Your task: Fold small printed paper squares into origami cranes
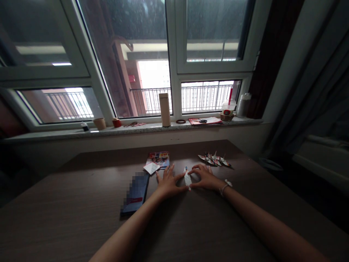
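Observation:
A small folded paper piece [187, 178] lies on the dark wooden table [81, 218] between my two hands. My left hand [168, 182] rests flat beside it, fingers spread, with the thumb touching the paper's left edge. My right hand [205, 176] lies flat on the other side, its fingers pressing on the paper's right edge. A bracelet [225, 186] sits on my right wrist. Neither hand grips anything.
Several folded paper cranes [215, 160] lie at the far right of the table. A colourful booklet [158, 159] with a white paper square [151, 167] and a dark flat phone-like object [136, 193] lie to the left. The windowsill holds a tall flask [164, 109], cups and papers.

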The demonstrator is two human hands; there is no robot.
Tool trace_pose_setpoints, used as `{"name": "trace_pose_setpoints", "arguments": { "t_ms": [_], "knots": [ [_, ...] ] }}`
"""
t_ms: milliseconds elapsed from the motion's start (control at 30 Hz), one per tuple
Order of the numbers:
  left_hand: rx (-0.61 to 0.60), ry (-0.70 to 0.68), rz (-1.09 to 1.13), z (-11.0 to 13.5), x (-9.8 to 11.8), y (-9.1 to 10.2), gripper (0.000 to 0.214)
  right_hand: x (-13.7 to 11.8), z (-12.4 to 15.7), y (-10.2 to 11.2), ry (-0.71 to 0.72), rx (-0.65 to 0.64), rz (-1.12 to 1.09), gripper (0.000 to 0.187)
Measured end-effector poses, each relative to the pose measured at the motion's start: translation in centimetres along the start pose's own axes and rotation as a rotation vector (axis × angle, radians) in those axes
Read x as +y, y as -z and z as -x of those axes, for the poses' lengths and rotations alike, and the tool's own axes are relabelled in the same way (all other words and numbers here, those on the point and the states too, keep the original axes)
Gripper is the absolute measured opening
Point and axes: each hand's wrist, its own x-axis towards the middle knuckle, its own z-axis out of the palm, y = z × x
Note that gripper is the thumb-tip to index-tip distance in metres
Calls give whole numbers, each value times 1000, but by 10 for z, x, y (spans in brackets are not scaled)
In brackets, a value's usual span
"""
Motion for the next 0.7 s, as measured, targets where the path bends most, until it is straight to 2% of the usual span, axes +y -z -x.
{"name": "trace_pose_setpoints", "arguments": {
  "t_ms": [100,200,267,333,467,700],
  "knots": [
    [36,-15,-3,0,-1,0,69,1,1,0,9,5,-6,64],
    [82,-8,-7,0,1,2,55,1,0,-3,19,42,-26,45],
    [116,12,0,-1,3,2,46,1,-2,-7,9,107,-36,32],
    [157,30,1,-2,6,1,37,0,-4,-12,-5,191,-24,26],
    [241,41,-19,-6,13,-3,28,-3,-9,-18,6,257,9,23],
    [265,53,-16,-9,20,-6,27,-4,-8,-12,31,210,1,25]
  ]
}}
